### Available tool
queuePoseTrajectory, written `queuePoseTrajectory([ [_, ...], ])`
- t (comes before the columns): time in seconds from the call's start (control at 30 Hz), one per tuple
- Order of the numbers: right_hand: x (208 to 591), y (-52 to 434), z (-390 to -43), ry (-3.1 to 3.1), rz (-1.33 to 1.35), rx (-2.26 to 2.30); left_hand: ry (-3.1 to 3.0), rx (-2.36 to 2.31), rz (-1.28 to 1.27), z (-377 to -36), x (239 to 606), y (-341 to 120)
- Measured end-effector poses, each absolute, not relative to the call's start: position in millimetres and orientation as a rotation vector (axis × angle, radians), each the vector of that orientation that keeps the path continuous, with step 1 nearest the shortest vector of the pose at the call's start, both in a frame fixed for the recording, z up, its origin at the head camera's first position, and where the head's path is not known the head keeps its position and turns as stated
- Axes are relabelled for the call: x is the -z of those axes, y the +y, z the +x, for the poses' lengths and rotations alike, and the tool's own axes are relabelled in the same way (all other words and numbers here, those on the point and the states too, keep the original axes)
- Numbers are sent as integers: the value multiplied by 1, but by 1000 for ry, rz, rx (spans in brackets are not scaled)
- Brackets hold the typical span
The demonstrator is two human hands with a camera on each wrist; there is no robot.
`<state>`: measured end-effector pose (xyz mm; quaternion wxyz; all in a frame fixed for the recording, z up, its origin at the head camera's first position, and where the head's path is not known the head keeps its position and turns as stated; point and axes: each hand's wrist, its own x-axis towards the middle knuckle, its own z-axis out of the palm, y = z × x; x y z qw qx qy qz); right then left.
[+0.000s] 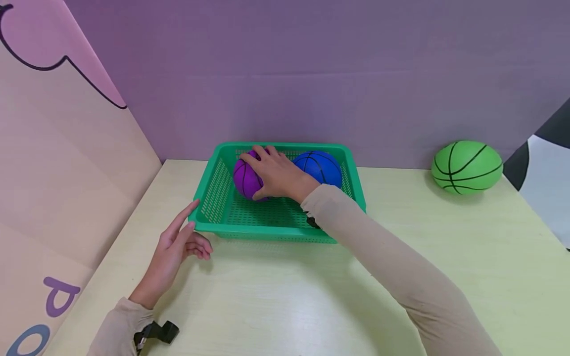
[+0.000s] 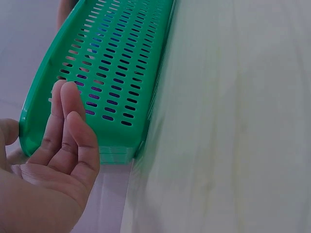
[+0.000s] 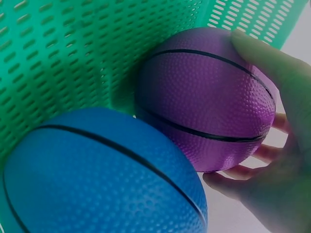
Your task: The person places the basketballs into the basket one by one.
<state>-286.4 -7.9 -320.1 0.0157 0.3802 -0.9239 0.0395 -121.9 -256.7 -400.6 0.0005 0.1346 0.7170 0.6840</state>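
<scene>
A green perforated basket [image 1: 267, 230] stands at the back of the table. Inside it lie a purple ball [image 1: 244, 180] and a blue ball [image 1: 320, 167], side by side and touching. My right hand [image 1: 276, 173] reaches into the basket and grips the purple ball from above. In the right wrist view its fingers [image 3: 272, 194] curl round the purple ball [image 3: 209, 97], with the blue ball [image 3: 97, 174] pressed against it by the basket wall [image 3: 63, 53]. My left hand [image 1: 175, 247] rests on the table at the basket's front left corner with its fingers relaxed. The left wrist view shows this hand [image 2: 53, 155] beside the basket wall [image 2: 112, 63].
A green ball [image 1: 466, 167] lies alone at the table's back right, against the purple wall. A slanted pink and beige panel [image 1: 67, 163] closes the left side. The pale yellow tabletop [image 1: 285, 296] stretches in front of the basket.
</scene>
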Motion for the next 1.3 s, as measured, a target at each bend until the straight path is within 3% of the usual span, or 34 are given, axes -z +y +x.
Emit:
queuePoseTrajectory([
  [0.73,268,28,-275,-2741,1175,-339,2261,-2147,440,-123,402,-263],
  [1.3,262,94,-255,-2684,1085,-382,2273,-2132,469,-124,403,-263],
])
